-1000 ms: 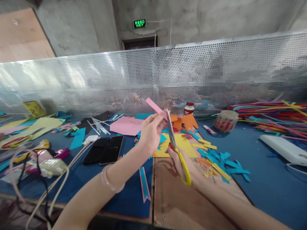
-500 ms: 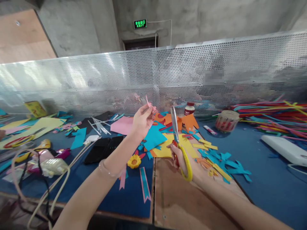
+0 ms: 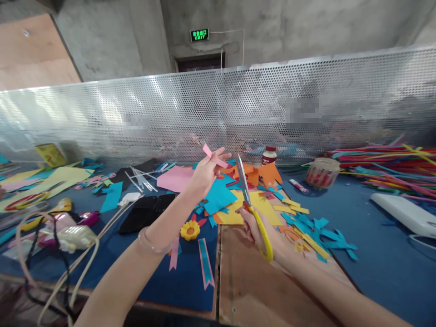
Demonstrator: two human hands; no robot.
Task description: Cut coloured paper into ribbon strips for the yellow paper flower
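Raised over the table, my left hand [image 3: 206, 175] pinches a narrow pink paper strip [image 3: 215, 157] whose ends stick out on both sides of the fingers. To its right, my right hand [image 3: 251, 225] grips scissors [image 3: 244, 180] with yellow and red handles, blades pointing up and nearly closed. The blades are apart from the strip. Below the hands lie blue paper [image 3: 220, 196], yellow paper [image 3: 231, 212] and pink paper [image 3: 176, 178]. A yellow paper flower [image 3: 190, 230] and a pink-and-blue ribbon-shaped paper piece [image 3: 205, 263] rest nearer me.
Blue and yellow scraps [image 3: 318, 234] spread at right, near a tape roll [image 3: 322, 172], glue stick [image 3: 298, 185] and white box-like device [image 3: 403, 211]. A red-capped bottle [image 3: 269, 155] stands before the perforated metal screen [image 3: 190, 109]. Black phones [image 3: 146, 212] and cables [image 3: 90, 247] lie left.
The pink strip has turned and now shows flatter and longer across my left fingers, which have shifted. The scissors have tilted slightly left, still in my right hand.
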